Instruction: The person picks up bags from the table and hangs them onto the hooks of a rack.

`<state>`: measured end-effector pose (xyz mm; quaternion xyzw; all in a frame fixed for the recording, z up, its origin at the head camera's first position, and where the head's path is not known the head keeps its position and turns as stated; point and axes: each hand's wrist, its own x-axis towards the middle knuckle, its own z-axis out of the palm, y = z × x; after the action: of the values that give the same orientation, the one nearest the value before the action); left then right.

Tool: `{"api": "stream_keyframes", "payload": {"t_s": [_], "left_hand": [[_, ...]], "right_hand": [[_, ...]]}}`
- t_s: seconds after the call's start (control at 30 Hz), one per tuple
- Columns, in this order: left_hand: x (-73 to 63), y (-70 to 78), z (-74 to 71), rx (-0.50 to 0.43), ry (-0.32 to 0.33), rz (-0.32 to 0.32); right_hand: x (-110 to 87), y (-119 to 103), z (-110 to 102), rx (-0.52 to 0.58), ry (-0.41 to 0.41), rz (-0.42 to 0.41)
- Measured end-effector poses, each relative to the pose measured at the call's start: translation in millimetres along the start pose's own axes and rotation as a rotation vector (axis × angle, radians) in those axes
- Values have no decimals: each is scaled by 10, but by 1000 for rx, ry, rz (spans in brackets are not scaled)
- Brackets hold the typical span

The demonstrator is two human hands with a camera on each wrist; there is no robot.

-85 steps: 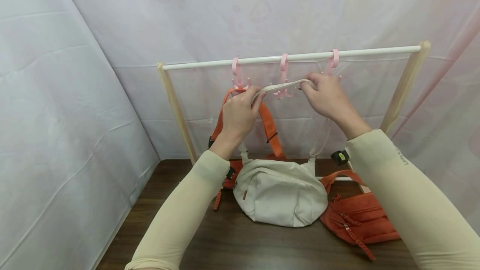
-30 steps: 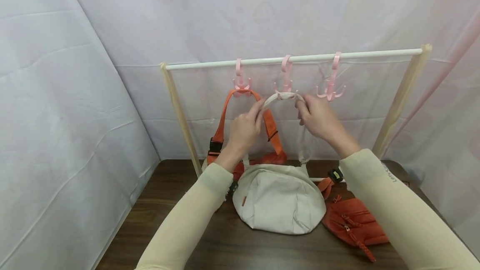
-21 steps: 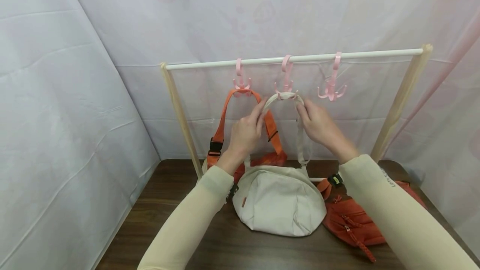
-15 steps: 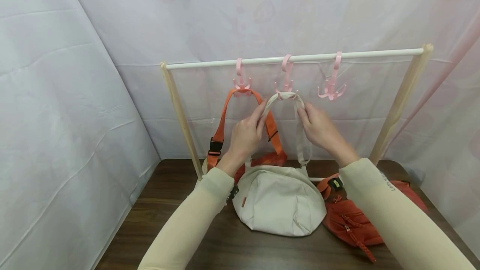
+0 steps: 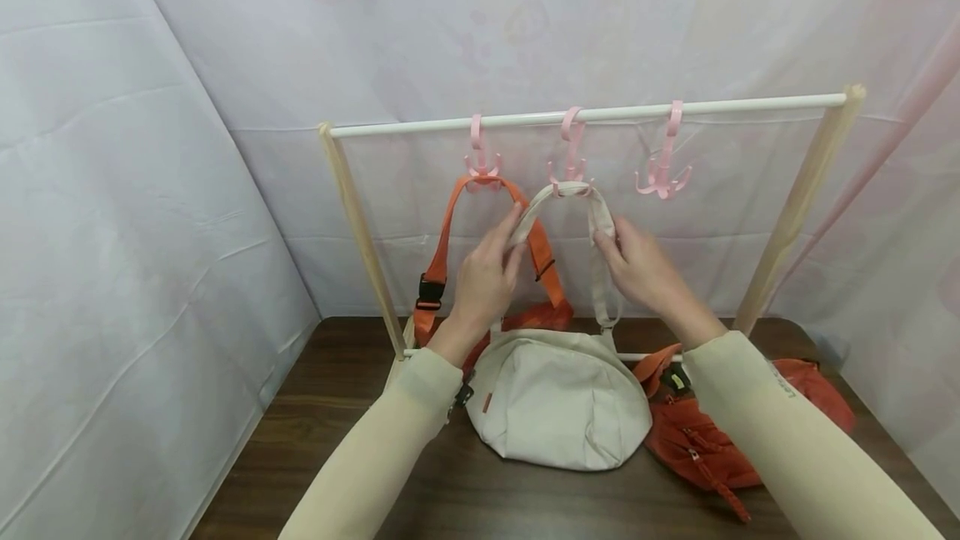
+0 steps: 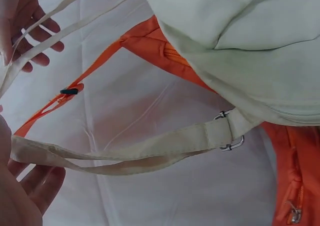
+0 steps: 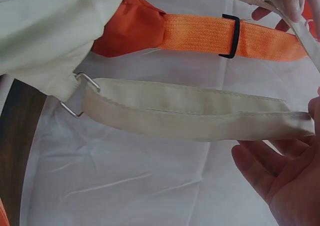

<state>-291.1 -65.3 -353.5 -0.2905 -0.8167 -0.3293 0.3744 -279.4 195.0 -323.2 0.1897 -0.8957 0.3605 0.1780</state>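
A cream shoulder bag (image 5: 558, 398) stands at the middle of the table, its strap (image 5: 573, 188) looped over the lower prongs of the middle pink hook (image 5: 573, 148). My left hand (image 5: 483, 273) holds the strap's left side between thumb and fingers. On the right side, my right hand (image 5: 645, 269) pinches the strap, its other fingers stretched out under it in the right wrist view. The strap's folded length (image 7: 200, 116) runs from a metal ring to that hand. Behind my left hand, an orange strap (image 5: 447, 227) hangs on the left pink hook (image 5: 478, 148).
A white rail (image 5: 405, 128) on wooden posts carries the hooks; the right pink hook (image 5: 663, 173) bears no strap. A red-orange bag (image 5: 705, 444) lies at the right, partly behind my right sleeve. More orange fabric (image 5: 543, 317) shows behind the cream bag. Pale curtains (image 5: 187, 232) surround the dark wooden table (image 5: 315, 390).
The cream strap, earlier stretched between my hands before the hooks, came down onto the middle hook. Both hands have since slid lower along its sides and moved slightly apart.
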Motion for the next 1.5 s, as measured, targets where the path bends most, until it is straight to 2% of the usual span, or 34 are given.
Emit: {"api": "stream_keyframes", "payload": {"t_s": [0.13, 0.27, 0.4, 0.53, 0.8, 1.2, 1.5], "left_hand": [[-56, -1, -15, -15, 23, 15], [-123, -34, -21, -6, 23, 2], [-193, -63, -43, 28, 23, -25], [-256, -81, -61, 47, 50, -27], [-392, -115, -70, 5, 70, -66], [-617, -93, -123, -7, 52, -99], [-804, -66, -133, -22, 16, -85]], "right_hand": [[-57, 43, 5, 47, -18, 24], [-123, 74, 4, 65, -42, 32], [-204, 74, -2, 47, -51, 47], [-280, 53, -15, 30, -55, 63], [-383, 68, -9, 3, -28, 55], [-602, 115, -20, -6, -12, 22], [-812, 170, -51, -33, -19, 19]]}}
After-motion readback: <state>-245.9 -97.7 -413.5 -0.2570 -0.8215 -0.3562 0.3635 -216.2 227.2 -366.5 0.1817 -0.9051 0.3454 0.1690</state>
